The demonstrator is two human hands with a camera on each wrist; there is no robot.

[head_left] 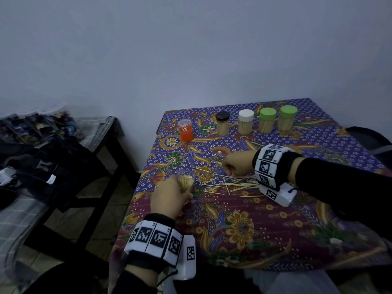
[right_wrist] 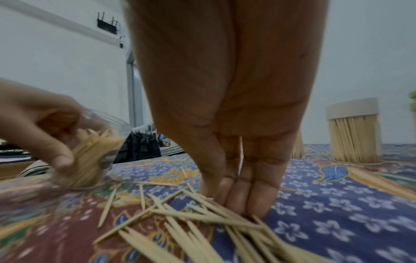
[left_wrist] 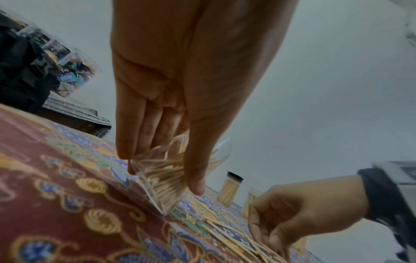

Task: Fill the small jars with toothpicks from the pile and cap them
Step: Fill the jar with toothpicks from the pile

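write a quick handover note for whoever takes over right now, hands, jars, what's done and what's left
Left hand grips the clear uncapped plastic jar, tilted, partly filled with toothpicks.
Right hand has its fingertips down in the loose pile of wooden toothpicks on the patterned tablecloth, gathering some.
Done: four full capped jars at the back, black-lidded, white-lidded, two green-lidded.
The orange jar stands at the back left.
Left: finish filling the held jar and cap it.
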